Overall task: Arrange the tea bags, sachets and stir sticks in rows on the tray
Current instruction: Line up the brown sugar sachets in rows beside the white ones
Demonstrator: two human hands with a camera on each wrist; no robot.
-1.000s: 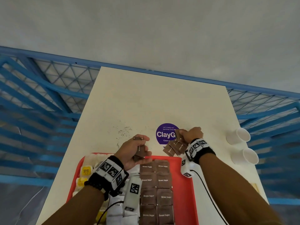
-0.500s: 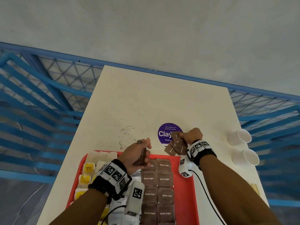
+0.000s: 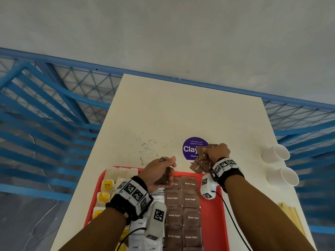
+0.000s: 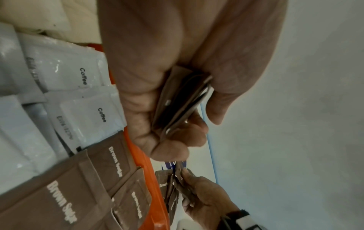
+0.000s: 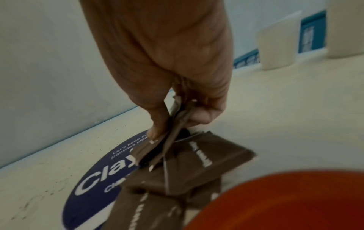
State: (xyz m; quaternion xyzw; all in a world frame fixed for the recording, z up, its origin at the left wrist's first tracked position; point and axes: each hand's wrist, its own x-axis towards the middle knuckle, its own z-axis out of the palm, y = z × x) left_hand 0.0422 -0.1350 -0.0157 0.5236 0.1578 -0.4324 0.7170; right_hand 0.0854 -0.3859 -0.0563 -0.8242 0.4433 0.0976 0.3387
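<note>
A red tray (image 3: 218, 212) lies at the table's near edge with rows of brown sugar sachets (image 3: 183, 207), white coffee sachets (image 4: 82, 96) and yellow-tagged tea bags (image 3: 107, 185). My left hand (image 3: 163, 172) hovers over the tray's far edge and grips a small stack of brown sachets (image 4: 181, 101). My right hand (image 3: 214, 153) is just beyond the tray, pinching brown sachets (image 5: 173, 129) above a loose pile of brown sachets (image 3: 199, 166) on the table.
A round purple sticker (image 3: 190, 147) lies on the cream table (image 3: 181, 113) under the pile. Two white paper cups (image 3: 275, 153) stand at the right edge. Wooden stir sticks (image 3: 290, 216) lie near the right front. Dark crumbs (image 3: 148, 145) dot the table. Blue railing surrounds it.
My left hand has sunk a little toward the tray's far edge with its stack. My right hand stays at the pile, holding sachets.
</note>
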